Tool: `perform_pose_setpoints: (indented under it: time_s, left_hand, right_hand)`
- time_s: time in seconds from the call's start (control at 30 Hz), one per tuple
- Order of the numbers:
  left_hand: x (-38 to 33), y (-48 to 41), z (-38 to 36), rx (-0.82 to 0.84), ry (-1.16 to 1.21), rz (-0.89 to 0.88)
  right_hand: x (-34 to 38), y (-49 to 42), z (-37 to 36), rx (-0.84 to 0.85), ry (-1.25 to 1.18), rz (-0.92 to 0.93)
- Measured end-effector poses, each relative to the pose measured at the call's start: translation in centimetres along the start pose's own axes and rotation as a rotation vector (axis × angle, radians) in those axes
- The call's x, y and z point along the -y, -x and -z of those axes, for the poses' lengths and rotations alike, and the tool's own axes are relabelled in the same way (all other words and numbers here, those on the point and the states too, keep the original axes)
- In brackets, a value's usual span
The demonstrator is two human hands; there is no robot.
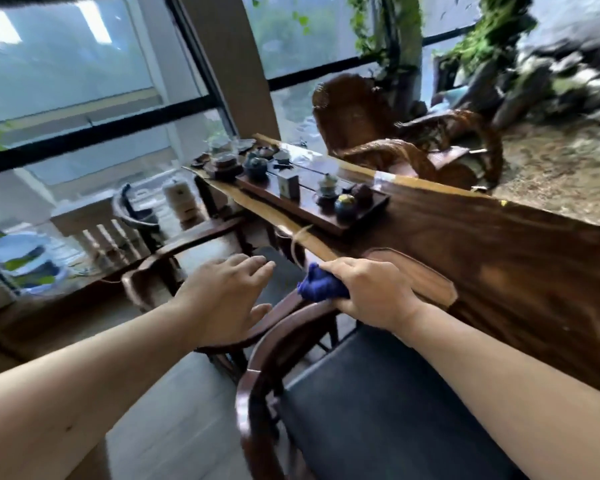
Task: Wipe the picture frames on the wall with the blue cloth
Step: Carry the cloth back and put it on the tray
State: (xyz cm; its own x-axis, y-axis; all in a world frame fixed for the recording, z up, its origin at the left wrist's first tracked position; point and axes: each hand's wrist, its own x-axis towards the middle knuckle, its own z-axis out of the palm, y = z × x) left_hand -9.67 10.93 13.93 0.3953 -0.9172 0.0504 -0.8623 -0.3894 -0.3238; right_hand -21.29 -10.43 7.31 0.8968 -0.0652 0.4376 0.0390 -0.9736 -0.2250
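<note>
The blue cloth (321, 285) is bunched up in my right hand (371, 289), which grips it at the near edge of the long wooden table (520, 258). A tuft of the cloth sticks out to the left of my fingers. My left hand (227, 294) hovers empty, fingers spread, above the curved arm of a wooden chair (257, 372). No picture frame or wall with frames is in view. The picture is blurred by motion.
A tea tray (312, 202) with teapots and cups sits on the table's far end. A dark-cushioned chair is right under my arms, a second wooden chair (160, 261) to the left, a carved root chair (395, 147) behind the table. Large windows, plants and rocks lie beyond.
</note>
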Motion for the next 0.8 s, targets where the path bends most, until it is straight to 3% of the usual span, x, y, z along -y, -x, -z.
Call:
perform_pose_setpoints:
  time_s: [0.23, 0.43, 0.8]
  left_hand:
    - [-8.3, -8.8, -3.7, 0.012, 0.066, -0.193]
    - [-11.3, -16.4, -10.0, 0.021, 0.089, -0.297]
    - [-10.1, -22.7, -20.5, 0.005, 0.117, -0.208]
  right_hand:
    - [-9.2, 7.3, -1.3, 0.09, 0.03, -0.242]
    - [-16.1, 9.0, -5.0, 0.094, 0.082, -0.406]
    - [-26.4, 4.1, -15.6, 0.148, 0.207, -0.483]
